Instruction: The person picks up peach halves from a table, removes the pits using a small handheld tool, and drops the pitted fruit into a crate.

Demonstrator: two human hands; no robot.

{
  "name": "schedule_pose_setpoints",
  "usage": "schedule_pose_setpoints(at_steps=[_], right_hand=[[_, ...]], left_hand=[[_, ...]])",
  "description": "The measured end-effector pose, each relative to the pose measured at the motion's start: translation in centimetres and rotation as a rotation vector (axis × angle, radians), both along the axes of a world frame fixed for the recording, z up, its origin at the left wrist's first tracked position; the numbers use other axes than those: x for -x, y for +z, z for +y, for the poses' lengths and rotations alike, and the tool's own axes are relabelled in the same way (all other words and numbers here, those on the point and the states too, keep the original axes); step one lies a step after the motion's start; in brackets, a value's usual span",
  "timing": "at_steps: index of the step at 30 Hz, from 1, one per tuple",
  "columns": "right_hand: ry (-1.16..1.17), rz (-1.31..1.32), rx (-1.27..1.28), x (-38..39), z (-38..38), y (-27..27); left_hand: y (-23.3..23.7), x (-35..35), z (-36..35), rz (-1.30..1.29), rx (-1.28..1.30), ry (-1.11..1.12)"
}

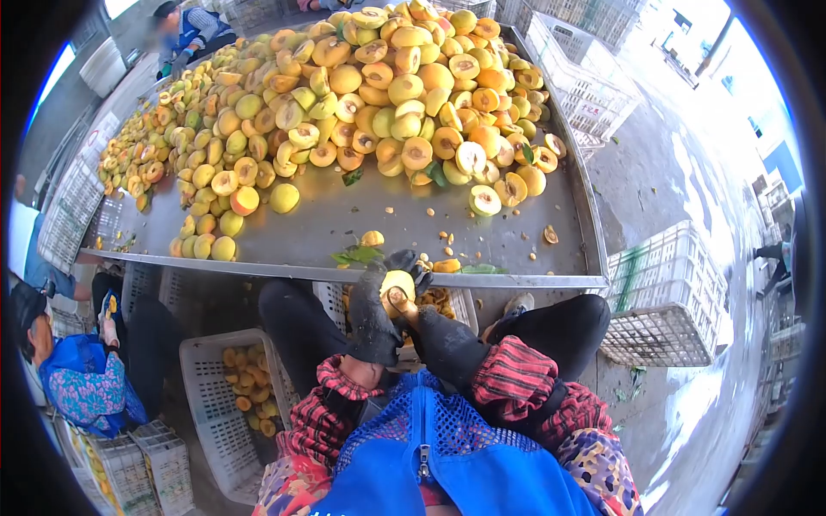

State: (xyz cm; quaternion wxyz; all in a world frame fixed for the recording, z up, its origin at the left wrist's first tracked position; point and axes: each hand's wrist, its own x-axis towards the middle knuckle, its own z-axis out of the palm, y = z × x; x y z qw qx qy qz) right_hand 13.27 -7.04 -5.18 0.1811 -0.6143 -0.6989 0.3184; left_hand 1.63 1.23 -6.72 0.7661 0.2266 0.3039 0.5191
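Item: round yellow fruit (pixel 397 282), held just off the near edge of the grey sheet-metal worktop (pixel 327 224).
Left hand (pixel 372 318): dark-gloved, clenched around the fruit.
Right hand (pixel 439 331): dark-gloved, touching the fruit's underside; grip cannot be told.
Worktop: large heap of whole and halved yellow-orange fruit (pixel 387 86).
Below left: white slatted plastic crate (pixel 206 361) holding fruit pieces.

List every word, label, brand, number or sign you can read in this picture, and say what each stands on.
No text can be read anywhere in this view.
The white crates, the metal table and the blue apron show no label or print that can be made out.
The gloved left hand, gripping a halved fruit, bears no marking either.
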Motion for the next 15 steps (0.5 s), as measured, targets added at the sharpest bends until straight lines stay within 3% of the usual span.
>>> schedule_pose_setpoints(at_steps=[2, 8, 11, 15], right_hand=[[0.015, 0.035, -0.008, 0.1, 0.2, -0.6], [0.048, 0.161, 0.078, 0.4, 0.7, 2.7], [0.061, 0.091, 0.151, 0.0, 0.8, 1.4], [0.032, 0.119, 0.170, -0.3, 0.6, 1.8]], left_hand=[[3.2, -0.6, -0.5, -0.208, 0.126, 0.028], [2.0, -0.2, -0.3, -0.265, 0.106, 0.022], [1.7, -0.2, -0.4, -0.243, 0.101, -0.006], [1.5, 1.2, 1.0, 0.041, -0.096, -0.323]])
